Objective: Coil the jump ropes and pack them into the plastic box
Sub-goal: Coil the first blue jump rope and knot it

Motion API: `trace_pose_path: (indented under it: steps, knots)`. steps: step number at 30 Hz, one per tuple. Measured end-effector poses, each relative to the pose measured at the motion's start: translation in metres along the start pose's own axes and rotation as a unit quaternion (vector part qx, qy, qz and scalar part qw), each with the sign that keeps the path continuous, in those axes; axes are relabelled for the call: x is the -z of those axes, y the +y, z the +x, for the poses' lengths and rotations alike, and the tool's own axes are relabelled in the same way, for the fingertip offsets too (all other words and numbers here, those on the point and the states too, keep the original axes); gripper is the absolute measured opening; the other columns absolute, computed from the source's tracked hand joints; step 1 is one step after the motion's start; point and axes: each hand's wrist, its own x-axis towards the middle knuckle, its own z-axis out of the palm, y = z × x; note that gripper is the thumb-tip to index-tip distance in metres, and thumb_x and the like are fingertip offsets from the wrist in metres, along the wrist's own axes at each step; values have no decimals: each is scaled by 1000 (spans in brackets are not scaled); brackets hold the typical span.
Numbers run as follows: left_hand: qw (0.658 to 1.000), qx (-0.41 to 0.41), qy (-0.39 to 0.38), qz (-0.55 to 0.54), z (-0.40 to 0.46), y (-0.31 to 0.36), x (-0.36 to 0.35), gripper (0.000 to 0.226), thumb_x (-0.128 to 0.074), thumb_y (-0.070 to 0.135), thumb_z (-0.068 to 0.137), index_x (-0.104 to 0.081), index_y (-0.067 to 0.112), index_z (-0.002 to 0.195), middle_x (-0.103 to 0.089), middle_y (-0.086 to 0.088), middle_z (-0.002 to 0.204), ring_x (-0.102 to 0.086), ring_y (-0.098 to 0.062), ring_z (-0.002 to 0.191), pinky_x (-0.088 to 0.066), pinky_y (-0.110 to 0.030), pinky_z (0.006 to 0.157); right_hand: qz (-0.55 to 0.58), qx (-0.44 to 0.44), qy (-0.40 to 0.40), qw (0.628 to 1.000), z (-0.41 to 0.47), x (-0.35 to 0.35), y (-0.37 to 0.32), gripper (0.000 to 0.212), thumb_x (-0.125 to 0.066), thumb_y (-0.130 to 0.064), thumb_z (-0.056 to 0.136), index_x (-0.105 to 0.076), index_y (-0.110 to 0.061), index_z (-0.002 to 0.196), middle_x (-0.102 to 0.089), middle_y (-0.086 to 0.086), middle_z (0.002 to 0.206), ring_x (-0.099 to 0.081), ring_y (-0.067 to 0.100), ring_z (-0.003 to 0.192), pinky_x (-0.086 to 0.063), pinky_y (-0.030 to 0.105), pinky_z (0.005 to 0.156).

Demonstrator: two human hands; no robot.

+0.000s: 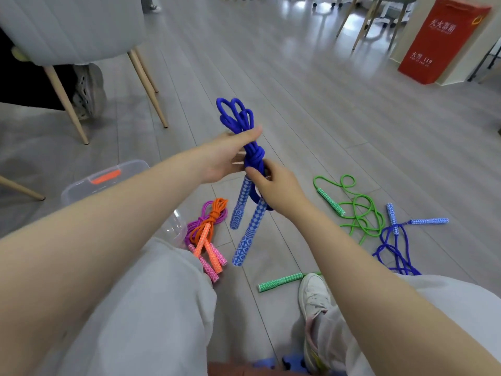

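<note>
The clear plastic box (108, 180), smooth-walled with an orange latch, sits left of our blue rope bundle (250, 156), likely kept close for packing. We hold that woven cord upright; our left hand (227, 158) steadies the loops, thumb straight, so the wraps stay tight. Our right hand (273, 185) pinches the knot above the dangling patterned handles. Below the bundle lie coiled pink and orange ropes (208, 234); to its right, loose green (357, 213) and blue ropes (395, 240).
</note>
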Motion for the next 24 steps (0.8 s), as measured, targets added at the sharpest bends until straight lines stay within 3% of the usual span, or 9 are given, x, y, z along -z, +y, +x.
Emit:
trace_pose_path:
  steps: [2, 5, 8, 11, 14, 16, 19, 21, 24]
  knots:
    - [994, 22, -72, 83, 12, -19, 14, 32, -59, 44, 92, -54, 20, 113, -67, -1, 109, -66, -16, 99, -53, -30, 85, 62, -45, 9, 997, 14, -6, 9, 31, -54, -40, 95, -59, -9, 92, -54, -1, 68, -48, 14, 58, -38, 26, 54]
    - [974, 65, -129, 173, 30, -60, 37, 55, -65, 51, 84, -47, 25, 129, -65, -1, 121, -64, -15, 110, -49, -35, 97, 165, -112, 21, 980, 36, -20, 26, 32, -56, -37, 95, -62, -6, 96, -61, 3, 76, -53, 12, 62, -43, 25, 59]
    - [964, 82, -157, 196, 46, -102, 52, 49, -68, 41, 85, -46, 35, 128, -67, 0, 118, -65, -15, 109, -50, -33, 96, 234, -168, 23, 957, 62, -43, 48, 32, -57, -36, 94, -63, -5, 94, -61, 2, 72, -56, 14, 64, -48, 29, 65]
    - [977, 88, -113, 159, 68, -139, 53, 57, -73, 32, 83, -44, 28, 132, -69, 3, 112, -67, -11, 101, -53, -34, 88, 265, -225, 16, 938, 87, -72, 74, 30, -58, -40, 92, -61, -11, 101, -66, 5, 80, -63, 21, 68, -55, 40, 70]
    - [979, 80, -36, 181, 95, -170, 55, 65, -76, 43, 73, -46, 27, 128, -69, 6, 100, -69, -11, 89, -57, -41, 80, 308, -301, 16, 903, 107, -103, 103, 35, -60, -38, 91, -50, -12, 112, -69, 10, 94, -67, 21, 70, -57, 40, 64]
    - [977, 81, -16, 199, 112, -188, 57, 57, -75, 45, 72, -52, 27, 120, -70, 2, 101, -69, -15, 90, -56, -45, 83, 341, -326, 6, 882, 117, -122, 123, 30, -59, -32, 92, -53, -5, 106, -67, 14, 88, -65, 24, 68, -55, 38, 58]
    - [977, 81, -10, 196, 133, -218, 59, 29, -69, 21, 85, -55, 12, 109, -66, -18, 96, -66, -21, 79, -54, -47, 77, 347, -337, -9, 875, 126, -148, 157, 18, -55, -21, 93, -57, -3, 92, -60, 16, 80, -58, 25, 67, -49, 33, 56]
    - [972, 93, 4, 216, 144, -240, 63, 23, -68, 18, 87, -53, 16, 106, -64, -11, 88, -61, -16, 74, -52, -39, 72, 309, -355, -20, 882, 128, -162, 178, 18, -54, -19, 91, -59, -4, 100, -65, 10, 86, -60, 19, 69, -50, 28, 56]
    - [954, 107, 14, 279, 157, -272, 75, 21, -66, 18, 89, -49, 21, 103, -55, 5, 76, -53, -10, 65, -41, -16, 56, 280, -380, -63, 879, 122, -176, 205, 21, -56, -18, 90, -56, -11, 110, -67, 5, 97, -64, 19, 82, -54, 32, 73]
